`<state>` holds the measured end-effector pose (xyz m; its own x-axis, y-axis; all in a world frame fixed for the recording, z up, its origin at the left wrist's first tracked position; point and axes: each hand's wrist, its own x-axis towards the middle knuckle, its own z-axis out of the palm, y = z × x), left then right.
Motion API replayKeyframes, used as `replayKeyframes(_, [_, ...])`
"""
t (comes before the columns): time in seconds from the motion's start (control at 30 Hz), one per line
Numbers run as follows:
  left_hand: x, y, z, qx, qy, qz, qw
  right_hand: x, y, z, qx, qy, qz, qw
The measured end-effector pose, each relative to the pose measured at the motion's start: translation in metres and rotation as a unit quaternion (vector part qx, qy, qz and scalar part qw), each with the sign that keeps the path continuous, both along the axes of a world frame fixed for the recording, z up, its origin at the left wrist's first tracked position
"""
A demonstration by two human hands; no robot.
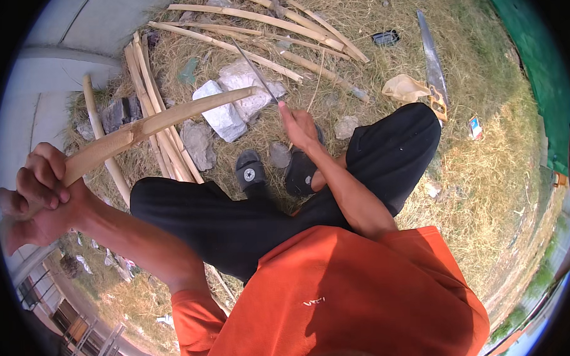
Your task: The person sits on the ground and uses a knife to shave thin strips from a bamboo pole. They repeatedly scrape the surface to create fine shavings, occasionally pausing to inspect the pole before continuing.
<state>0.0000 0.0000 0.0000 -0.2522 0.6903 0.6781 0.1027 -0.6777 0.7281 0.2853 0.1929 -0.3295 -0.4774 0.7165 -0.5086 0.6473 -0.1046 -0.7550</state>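
My left hand (47,192) is closed around one end of a split bamboo strip (176,114), raised at the left. The strip slants away to the right, its far end in front of the white stones. My right hand (301,127) is closed on the handle of a long, narrow-bladed knife (257,72), the handle mostly hidden in the fist. The blade points up and to the left, close to the strip's far end. Whether blade and bamboo touch, I cannot tell.
Split bamboo lengths (260,20) lie on dry grass ahead; more strips (161,126) lean at the left. White stones (220,111) sit before my sandalled feet (250,170). A handsaw (433,60) lies at the right near a pale scrap (405,88). A wall (49,76) stands left.
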Motion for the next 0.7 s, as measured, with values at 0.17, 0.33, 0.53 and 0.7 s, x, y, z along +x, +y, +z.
replayKeyframes(0.17, [0.024,0.013,-0.008,0.012,-0.047,-0.004,0.999,0.026,0.006,0.002,-0.008,0.112,0.069,0.991])
replayKeyframes(0.33, [0.028,0.032,0.013,-0.017,0.035,-0.105,0.994,0.012,-0.003,-0.038,0.053,-0.099,0.030,0.993])
replayKeyframes(0.53, [0.035,0.040,0.009,-0.018,0.042,-0.195,0.980,0.017,-0.002,0.001,-0.010,0.014,0.071,0.997])
replayKeyframes(0.7, [0.034,0.043,0.011,-0.015,-0.018,-0.137,0.990,0.018,0.000,-0.029,0.098,-0.103,0.010,0.990])
